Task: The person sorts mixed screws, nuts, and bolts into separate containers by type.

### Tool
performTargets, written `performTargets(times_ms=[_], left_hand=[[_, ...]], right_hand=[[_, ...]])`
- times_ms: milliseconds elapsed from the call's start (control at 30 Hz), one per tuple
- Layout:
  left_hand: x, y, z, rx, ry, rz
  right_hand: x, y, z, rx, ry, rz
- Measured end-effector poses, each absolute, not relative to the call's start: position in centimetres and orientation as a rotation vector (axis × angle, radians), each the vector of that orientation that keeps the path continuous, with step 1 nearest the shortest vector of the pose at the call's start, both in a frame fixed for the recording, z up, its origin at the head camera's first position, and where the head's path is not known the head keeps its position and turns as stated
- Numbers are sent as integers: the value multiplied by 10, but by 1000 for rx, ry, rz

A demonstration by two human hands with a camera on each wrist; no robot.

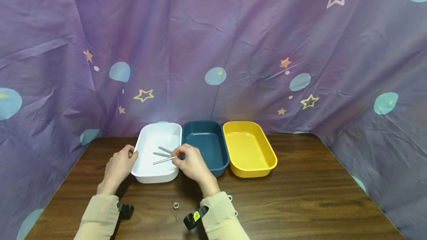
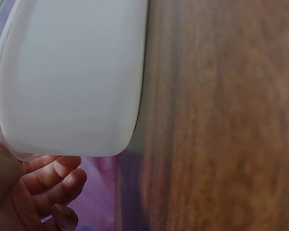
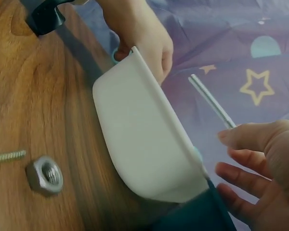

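Observation:
Over the white tray (image 1: 158, 178), my right hand (image 1: 193, 164) pinches a long silvery threaded bolt (image 1: 163, 161) between thumb and fingertips. The threaded end of this bolt (image 3: 212, 100) points away from the fingers in the right wrist view; its other end is mostly covered by them. Two grey slender metal pieces (image 1: 161, 154) show inside the tray beneath it. On the tray's left side, my left hand (image 1: 120, 164) grips the rim. From the left wrist view, the fingers (image 2: 58, 192) curl at the outer wall of the tray (image 2: 72, 82).
A dark teal tray (image 1: 221, 171) and a yellow tray (image 1: 253, 174) stand in a row right of the white one. A nut (image 1: 175, 205) and a small brass-coloured screw (image 1: 175, 216) lie in front. Pale rings (image 1: 229, 197) lie near the right sleeve. A patterned curtain (image 1: 213, 47) hangs behind.

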State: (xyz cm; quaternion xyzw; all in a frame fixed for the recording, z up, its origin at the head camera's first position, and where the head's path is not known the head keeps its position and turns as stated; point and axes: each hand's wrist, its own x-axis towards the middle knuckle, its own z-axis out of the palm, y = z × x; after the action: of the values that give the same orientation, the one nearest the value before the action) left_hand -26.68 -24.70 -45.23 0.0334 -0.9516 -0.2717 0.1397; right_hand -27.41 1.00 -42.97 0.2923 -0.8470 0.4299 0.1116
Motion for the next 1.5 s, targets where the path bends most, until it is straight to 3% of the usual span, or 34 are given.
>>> performTargets(times_ms=[433,1167,1500], left_hand=[[-266,-247,-453,106,-2742,-796],[-260,-244,-460,122,-2756,-840],[-264,-247,-454,103,-2757,-831]], right_hand=[[-296,-18,-433,880,-2528,1222],[-320,-46,-441,921,-2697,753],[-332,-55,-438,799,-2701,711]])
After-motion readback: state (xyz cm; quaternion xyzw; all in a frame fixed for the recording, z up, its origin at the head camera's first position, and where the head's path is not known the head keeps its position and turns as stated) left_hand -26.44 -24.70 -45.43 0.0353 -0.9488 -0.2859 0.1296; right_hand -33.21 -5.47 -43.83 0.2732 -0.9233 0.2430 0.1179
